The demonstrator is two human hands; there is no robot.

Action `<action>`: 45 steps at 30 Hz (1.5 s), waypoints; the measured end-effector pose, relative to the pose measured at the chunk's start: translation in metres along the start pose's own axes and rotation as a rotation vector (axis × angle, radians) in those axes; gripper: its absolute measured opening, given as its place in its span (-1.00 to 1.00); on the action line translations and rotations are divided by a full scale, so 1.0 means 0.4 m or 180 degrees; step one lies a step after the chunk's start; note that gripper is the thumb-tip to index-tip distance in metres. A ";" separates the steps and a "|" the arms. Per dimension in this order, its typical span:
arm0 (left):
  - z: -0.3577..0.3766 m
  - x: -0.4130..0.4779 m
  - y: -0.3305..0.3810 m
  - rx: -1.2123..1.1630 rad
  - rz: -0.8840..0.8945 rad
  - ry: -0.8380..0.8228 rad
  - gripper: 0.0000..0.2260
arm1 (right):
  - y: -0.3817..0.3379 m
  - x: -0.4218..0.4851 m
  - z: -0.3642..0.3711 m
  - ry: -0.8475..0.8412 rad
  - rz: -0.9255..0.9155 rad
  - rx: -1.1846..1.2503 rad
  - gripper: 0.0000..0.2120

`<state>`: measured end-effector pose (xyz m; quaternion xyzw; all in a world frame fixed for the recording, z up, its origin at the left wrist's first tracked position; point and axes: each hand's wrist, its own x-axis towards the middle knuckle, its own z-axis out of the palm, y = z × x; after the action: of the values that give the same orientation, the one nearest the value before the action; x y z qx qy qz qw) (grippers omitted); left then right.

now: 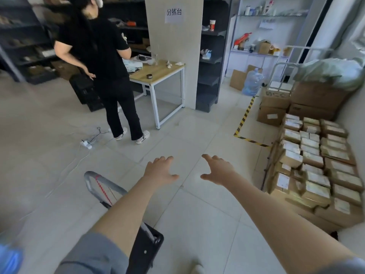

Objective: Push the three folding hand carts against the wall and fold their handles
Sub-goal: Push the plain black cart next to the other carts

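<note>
Both bare arms reach forward over the tiled floor (pixel 187 125), the left hand (pixel 161 171) and the right hand (pixel 219 171) held side by side but apart, each grip wide with fingers spread and holding nothing. A folding hand cart (pixel 147 248) stands on the floor under the left forearm, its black deck partly hidden and its grey handle (pixel 92 180) upright, clear of both hands. Beyond, another person (pixel 106 62) in black stands at the near-left corner of a wooden desk (pixel 158 73), and stacked cardboard boxes (pixel 316 159) fill the floor at the right.
</note>
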<state>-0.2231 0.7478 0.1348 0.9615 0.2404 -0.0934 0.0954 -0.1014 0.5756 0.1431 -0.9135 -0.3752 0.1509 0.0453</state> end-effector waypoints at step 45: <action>-0.075 0.356 -0.537 -0.1455 -0.5467 0.0861 -0.37 | -0.944 1.068 -0.001 -0.1239 -0.5572 -0.1247 -0.37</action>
<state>-0.1986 1.0040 0.1017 0.4108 0.8983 0.0315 0.1527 -0.0674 1.1439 0.1141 -0.2530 -0.9531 0.1476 -0.0761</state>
